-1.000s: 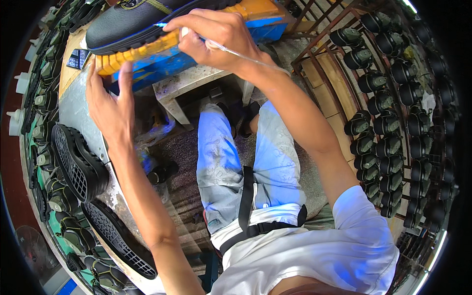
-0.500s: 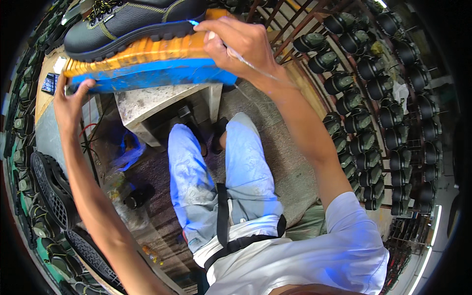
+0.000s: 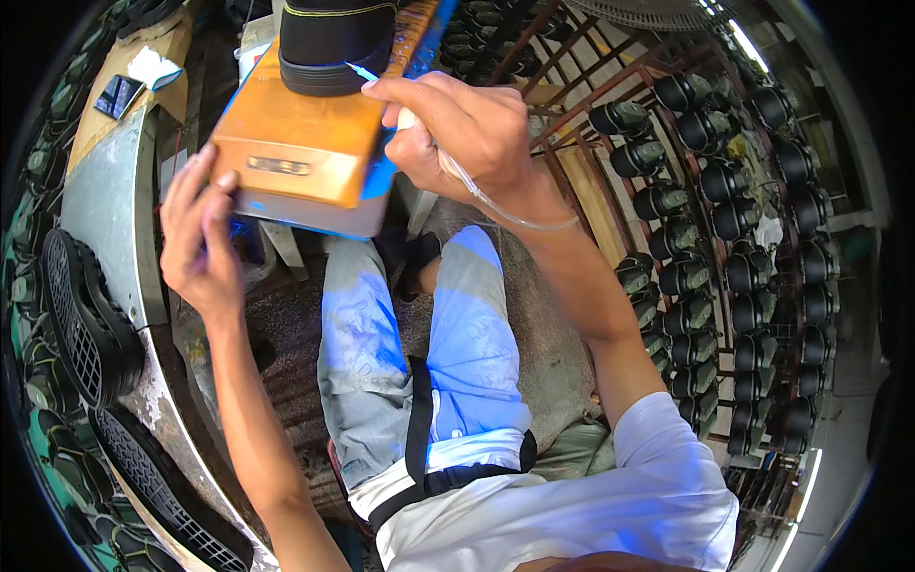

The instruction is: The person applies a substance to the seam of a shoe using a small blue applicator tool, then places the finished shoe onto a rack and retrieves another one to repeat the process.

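My right hand (image 3: 462, 138) is closed narrow round one slim pen-like tool (image 3: 362, 72), with one clear tube (image 3: 496, 210) running from it back along my wrist. The tip points at the sole edge of one black shoe (image 3: 338, 43); whether it touches, I can't tell. My left hand (image 3: 203, 234) has thumb and fingers a little apart at the near left corner of one yellow block (image 3: 291, 133); I can't tell whether it clasps the corner or only touches. The shoe sits on that block, heel toward me.

To my left, one bench (image 3: 105, 191) bears at least two black soles (image 3: 172, 491), with one phone (image 3: 118, 96) farther up. To my right, one rack (image 3: 658, 114) carries dark shoes (image 3: 681, 272) in rows, too crowded to count.
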The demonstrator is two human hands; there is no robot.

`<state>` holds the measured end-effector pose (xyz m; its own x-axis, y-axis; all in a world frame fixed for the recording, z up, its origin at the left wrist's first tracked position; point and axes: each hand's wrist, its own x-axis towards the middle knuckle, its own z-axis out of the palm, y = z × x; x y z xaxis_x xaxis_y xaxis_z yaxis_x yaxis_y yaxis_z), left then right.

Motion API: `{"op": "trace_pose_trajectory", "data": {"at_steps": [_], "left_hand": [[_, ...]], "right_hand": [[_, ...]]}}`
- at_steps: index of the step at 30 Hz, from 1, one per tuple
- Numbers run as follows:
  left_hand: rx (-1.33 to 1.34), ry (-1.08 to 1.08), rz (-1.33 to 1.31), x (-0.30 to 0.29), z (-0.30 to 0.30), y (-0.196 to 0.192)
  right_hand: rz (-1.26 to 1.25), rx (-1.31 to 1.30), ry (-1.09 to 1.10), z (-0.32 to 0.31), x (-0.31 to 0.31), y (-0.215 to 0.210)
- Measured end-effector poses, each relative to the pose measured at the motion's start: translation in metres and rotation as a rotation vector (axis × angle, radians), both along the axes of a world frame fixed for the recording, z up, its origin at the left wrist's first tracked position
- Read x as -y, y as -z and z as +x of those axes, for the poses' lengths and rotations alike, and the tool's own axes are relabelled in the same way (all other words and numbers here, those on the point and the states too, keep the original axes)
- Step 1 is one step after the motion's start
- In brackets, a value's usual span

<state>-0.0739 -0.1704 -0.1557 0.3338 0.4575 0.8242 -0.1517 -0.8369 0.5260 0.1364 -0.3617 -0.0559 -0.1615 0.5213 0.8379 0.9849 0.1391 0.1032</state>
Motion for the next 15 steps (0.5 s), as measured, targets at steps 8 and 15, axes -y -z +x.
{"op": "trace_pose_trajectory", "data": {"at_steps": [8,15], "left_hand": [[-0.129,-0.01,-0.46,-0.038,0.019,-0.03],[-0.201,-0.145,-0.396,-0.069,0.044,-0.021]], "right_hand": [[0.156,-0.021,-0.028,0.014,-0.056,0.021],[0.219,-0.015,0.088,0.035,-0.052,0.021]]}}
